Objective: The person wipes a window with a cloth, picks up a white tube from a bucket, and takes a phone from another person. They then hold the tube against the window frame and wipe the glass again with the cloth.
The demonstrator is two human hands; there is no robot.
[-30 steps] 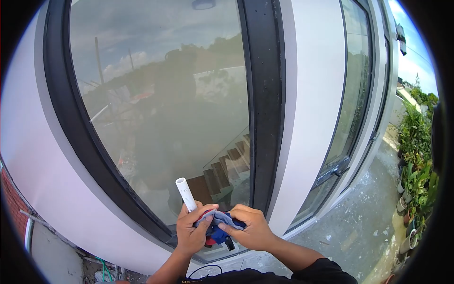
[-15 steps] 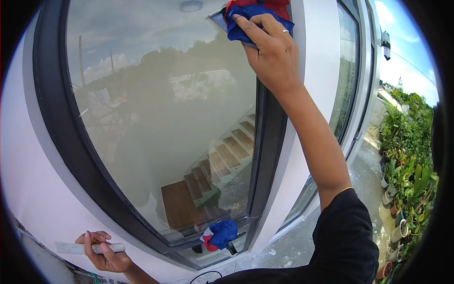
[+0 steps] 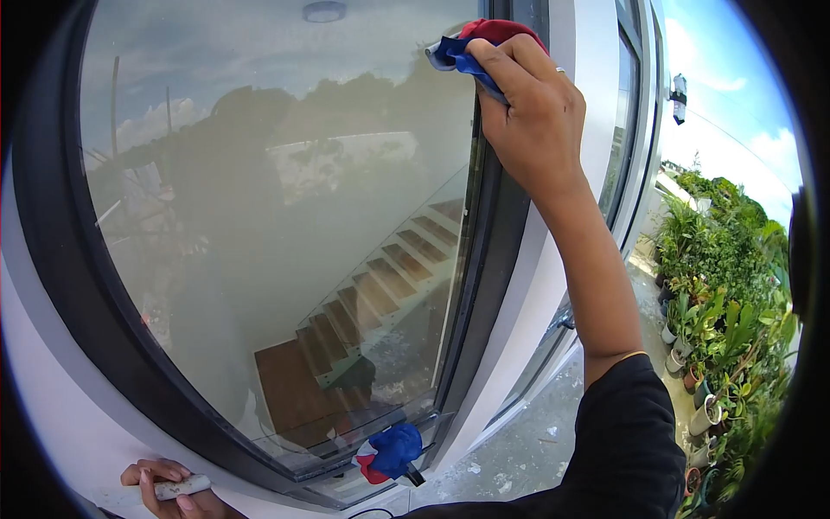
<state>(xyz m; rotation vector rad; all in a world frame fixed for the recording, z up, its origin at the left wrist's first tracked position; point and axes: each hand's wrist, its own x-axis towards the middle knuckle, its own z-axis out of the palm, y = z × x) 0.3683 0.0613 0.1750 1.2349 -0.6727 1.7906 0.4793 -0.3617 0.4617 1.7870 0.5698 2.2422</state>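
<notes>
My right hand (image 3: 529,108) is raised high and presses a blue and red cloth (image 3: 471,48) against the upper right of the window glass (image 3: 277,216), beside the black frame (image 3: 484,259). My left hand (image 3: 169,489) is low at the bottom left, closed around a white tube (image 3: 181,487) resting against the white sill. A second blue and red cloth (image 3: 389,451) sits bunched on the lower frame by a small black handle.
A white wall pillar (image 3: 596,52) separates this window from another to the right. Several potted plants (image 3: 718,320) line the right side of a paint-spattered concrete floor (image 3: 527,450). Stairs show through the glass.
My right hand with the cloth has shifted slightly right and down along the glass edge. My left hand with the tube has dropped lower in view. The view swung left.
</notes>
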